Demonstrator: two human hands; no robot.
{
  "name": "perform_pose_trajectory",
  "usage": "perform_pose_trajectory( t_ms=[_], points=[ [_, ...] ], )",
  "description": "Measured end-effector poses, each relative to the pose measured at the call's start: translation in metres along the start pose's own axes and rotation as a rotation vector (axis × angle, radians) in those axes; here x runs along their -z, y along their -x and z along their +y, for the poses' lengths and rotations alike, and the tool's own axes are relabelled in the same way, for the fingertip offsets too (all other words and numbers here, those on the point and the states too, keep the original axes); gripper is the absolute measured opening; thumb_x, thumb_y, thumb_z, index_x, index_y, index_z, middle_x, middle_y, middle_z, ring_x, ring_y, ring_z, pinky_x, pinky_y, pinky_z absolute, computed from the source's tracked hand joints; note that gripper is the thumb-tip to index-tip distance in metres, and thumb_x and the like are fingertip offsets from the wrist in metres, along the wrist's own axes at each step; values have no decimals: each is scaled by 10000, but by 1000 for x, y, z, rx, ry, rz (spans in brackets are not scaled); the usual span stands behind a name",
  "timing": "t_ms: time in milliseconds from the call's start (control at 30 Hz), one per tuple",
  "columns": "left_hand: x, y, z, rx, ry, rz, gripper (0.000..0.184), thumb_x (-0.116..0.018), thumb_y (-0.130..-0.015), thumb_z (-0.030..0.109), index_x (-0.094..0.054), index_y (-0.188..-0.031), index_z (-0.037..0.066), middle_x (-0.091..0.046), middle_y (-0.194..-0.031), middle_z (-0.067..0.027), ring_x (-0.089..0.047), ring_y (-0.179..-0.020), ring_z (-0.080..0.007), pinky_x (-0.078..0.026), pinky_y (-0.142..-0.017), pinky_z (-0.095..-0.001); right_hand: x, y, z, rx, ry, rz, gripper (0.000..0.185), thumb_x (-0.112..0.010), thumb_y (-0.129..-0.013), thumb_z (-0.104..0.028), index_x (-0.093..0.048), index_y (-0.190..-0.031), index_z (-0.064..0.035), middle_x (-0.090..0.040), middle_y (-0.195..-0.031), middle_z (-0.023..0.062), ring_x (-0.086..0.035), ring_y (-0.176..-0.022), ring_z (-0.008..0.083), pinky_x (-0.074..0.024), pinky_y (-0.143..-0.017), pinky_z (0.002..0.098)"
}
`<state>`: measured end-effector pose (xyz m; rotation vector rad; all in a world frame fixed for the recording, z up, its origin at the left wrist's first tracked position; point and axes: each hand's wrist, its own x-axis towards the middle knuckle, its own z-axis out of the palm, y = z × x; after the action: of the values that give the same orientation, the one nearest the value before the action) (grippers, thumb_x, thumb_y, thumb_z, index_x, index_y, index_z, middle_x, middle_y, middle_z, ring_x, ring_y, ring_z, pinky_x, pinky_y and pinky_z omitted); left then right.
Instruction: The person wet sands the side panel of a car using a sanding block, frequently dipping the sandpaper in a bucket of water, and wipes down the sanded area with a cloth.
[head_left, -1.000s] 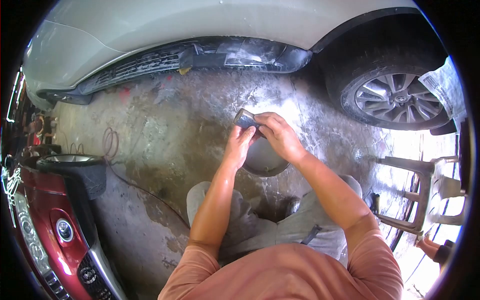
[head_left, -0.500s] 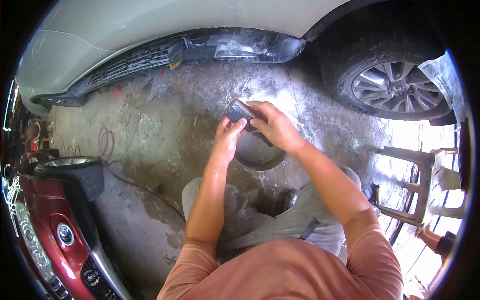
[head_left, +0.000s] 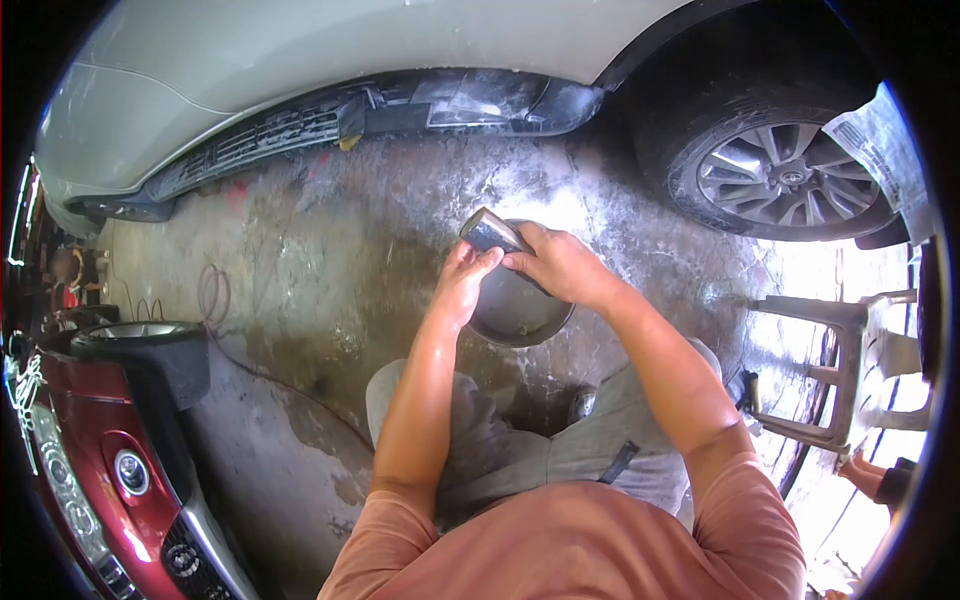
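In the head view, both my hands meet over a round basin (head_left: 522,342) on the floor. Between them they grip a dark, wet-looking sheet of sandpaper (head_left: 487,229), which looks folded or wrapped; whether a block lies inside is hidden. My left hand (head_left: 461,287) is closed on its near left side, thumb on top. From the right, my right hand (head_left: 566,266) covers much of the sheet, with its thumb near the left one. Some murky water seems to stand in the basin.
A pale car body (head_left: 330,40) with a scuffed dark lower trim (head_left: 400,110) spans the far side, its wheel (head_left: 790,175) at right. At left lie a red car front (head_left: 110,440), a loose tire (head_left: 180,365) and a hose (head_left: 250,362). A plastic stool (head_left: 845,330) stands right.
The sandpaper and both hands have tilted and come slightly down toward me, and more of the basin's far rim shows. Both hands keep hold of the sandpaper.
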<state>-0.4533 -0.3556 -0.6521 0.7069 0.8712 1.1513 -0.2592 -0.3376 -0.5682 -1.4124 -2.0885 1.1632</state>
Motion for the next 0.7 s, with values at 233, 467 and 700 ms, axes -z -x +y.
perform_pose_trajectory(
  t_ms=[233, 467, 700],
  points=[
    [18, -20, -53, 230, 41, -131, 583, -665, -940, 187, -433, -1471, 118, -482, -1482, -73, -523, -1306, -224, -430, -1097, -427, 7, -8, 27, -68, 163, 141, 383, -623, -961, -367, -551, -1039, 1, -689, -931, 296, -665, -922, 482, -518, -819, 536],
    [24, -17, -170, 372, -1294, -586, 641, -591, -924, 247, -419, -1473, -36, -544, -1426, -291, -531, -1326, -406, -405, -1115, -454, 11, -13, 35, -51, 163, 185, 408, -630, -954, -381, -539, -1052, 4, -691, -898, 303, -674, -880, 490, -523, -802, 552],
    [25, -27, -161, 565, -1488, -676, 543, -545, -939, 320, -585, -1350, -32, -557, -1411, -288, -576, -1279, -411, -432, -1088, -466, 9, -22, 51, -67, 188, 132, 423, -624, -956, -387, -565, -1092, 9, -699, -904, 292, -688, -896, 466, -531, -825, 545]
  ],
)
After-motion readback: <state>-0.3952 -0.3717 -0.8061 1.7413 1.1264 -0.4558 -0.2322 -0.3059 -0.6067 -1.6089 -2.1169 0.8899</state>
